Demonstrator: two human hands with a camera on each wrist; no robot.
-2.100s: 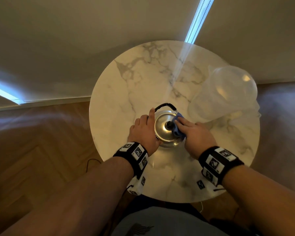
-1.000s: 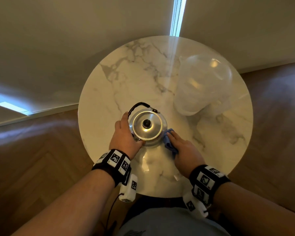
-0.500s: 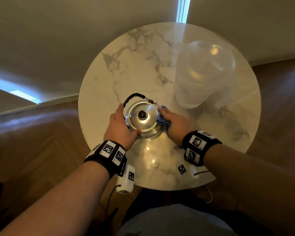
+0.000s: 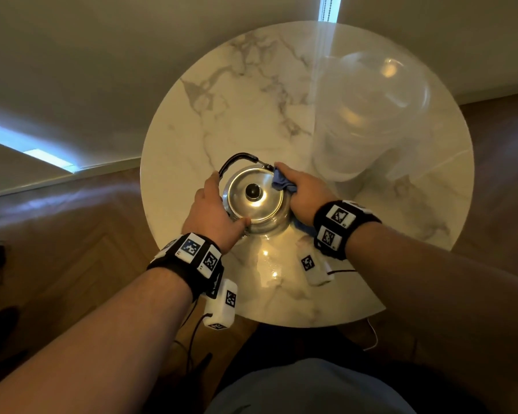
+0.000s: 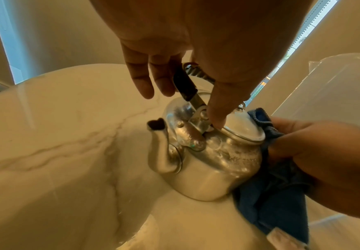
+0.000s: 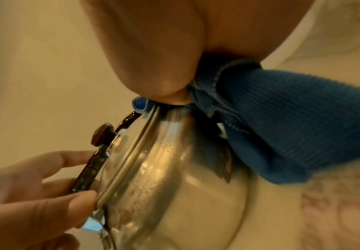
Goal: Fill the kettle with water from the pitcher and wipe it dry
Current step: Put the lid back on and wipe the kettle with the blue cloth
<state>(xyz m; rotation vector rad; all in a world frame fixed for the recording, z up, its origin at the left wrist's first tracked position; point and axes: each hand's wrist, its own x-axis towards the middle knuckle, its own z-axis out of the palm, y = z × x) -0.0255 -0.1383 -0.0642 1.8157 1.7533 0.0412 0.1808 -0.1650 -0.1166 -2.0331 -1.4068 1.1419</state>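
Note:
A shiny metal kettle [image 4: 257,204] with its lid on stands on the round marble table [image 4: 251,100]. Its black handle [image 4: 237,159] is folded toward the far side and its spout [image 5: 159,135] points left. My left hand [image 4: 214,204] holds the kettle's left side, with the thumb [image 5: 217,115] on the lid rim and the fingers [image 5: 144,76] beside the handle. My right hand [image 4: 304,192] grips a blue cloth [image 4: 280,182] and presses it against the kettle's far right shoulder, near the handle hinge. Droplets show on the kettle's shoulder [image 5: 228,152].
A clear plastic pitcher [image 4: 371,121] stands at the back right of the table, close behind my right hand. Small wet spots glisten on the marble [image 4: 269,261] in front of the kettle. Wooden floor surrounds the table, and a wall lies beyond it.
My right hand has slid the blue cloth from the kettle's near right side round to its far right, by the handle hinge. My left hand has kept its hold on the kettle.

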